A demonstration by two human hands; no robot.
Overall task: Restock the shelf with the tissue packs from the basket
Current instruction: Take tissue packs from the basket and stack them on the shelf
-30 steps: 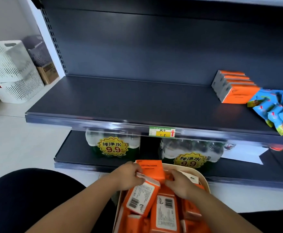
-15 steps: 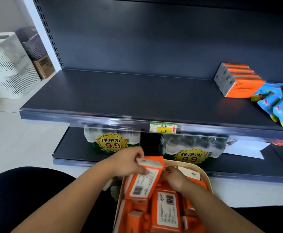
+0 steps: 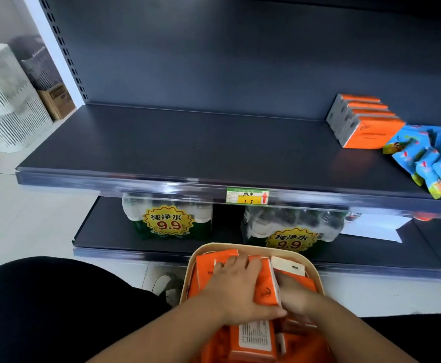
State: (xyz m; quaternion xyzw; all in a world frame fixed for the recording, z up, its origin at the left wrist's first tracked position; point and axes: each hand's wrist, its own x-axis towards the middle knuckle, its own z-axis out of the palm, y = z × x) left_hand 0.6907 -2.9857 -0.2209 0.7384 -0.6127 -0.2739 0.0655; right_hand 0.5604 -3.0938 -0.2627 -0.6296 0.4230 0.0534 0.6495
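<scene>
A cream basket [image 3: 250, 248] sits low in front of me, filled with several orange tissue packs. My left hand [image 3: 233, 290] lies over an orange tissue pack [image 3: 265, 286] in the basket, fingers spread on top and thumb curled round its near edge. On that pack's right side is my right hand [image 3: 294, 294], gripping it, with the fingers mostly hidden behind it. Another pack [image 3: 253, 339] lies label-up below my hands. On the dark grey shelf [image 3: 188, 153], a row of orange packs [image 3: 365, 127] stands at the right.
Blue snack packets [image 3: 428, 166] lie at the shelf's right end. A price tag [image 3: 248, 196] hangs on the shelf's front rail. Two wrapped water bottle packs [image 3: 167, 221] [image 3: 290, 231] stand on the lower shelf. White plastic baskets [image 3: 4, 100] and a cardboard box [image 3: 57, 100] stand on the floor, left.
My left hand has lowered the pack it held up back into the basket and now covers it. My right hand has moved against the same pack. The view has dipped slightly.
</scene>
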